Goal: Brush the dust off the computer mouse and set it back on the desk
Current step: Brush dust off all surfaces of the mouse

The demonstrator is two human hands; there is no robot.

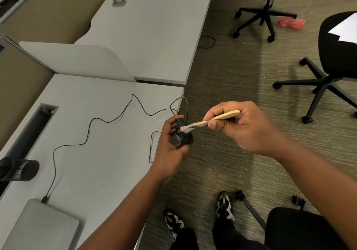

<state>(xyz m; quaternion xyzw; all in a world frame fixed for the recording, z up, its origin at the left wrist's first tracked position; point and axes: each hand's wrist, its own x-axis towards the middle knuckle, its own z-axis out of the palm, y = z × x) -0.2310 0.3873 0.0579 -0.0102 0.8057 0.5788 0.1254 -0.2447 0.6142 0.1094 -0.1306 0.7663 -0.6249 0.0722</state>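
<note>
A black wired computer mouse (182,138) is held off the right edge of the grey desk (100,153), gripped in my left hand (170,149). My right hand (237,126) holds a wooden-handled brush (216,118) like a toothbrush. Its pale bristles touch the top of the mouse. The mouse's thin black cable (92,122) snakes across the desk to a closed grey laptop (44,226) at the near left.
A black mesh cup (21,169) lies at the desk's left edge beside a cable slot (36,126). A second desk (154,33) stands beyond. Black office chairs (332,66) stand on the carpet to the right. My feet (224,205) are below.
</note>
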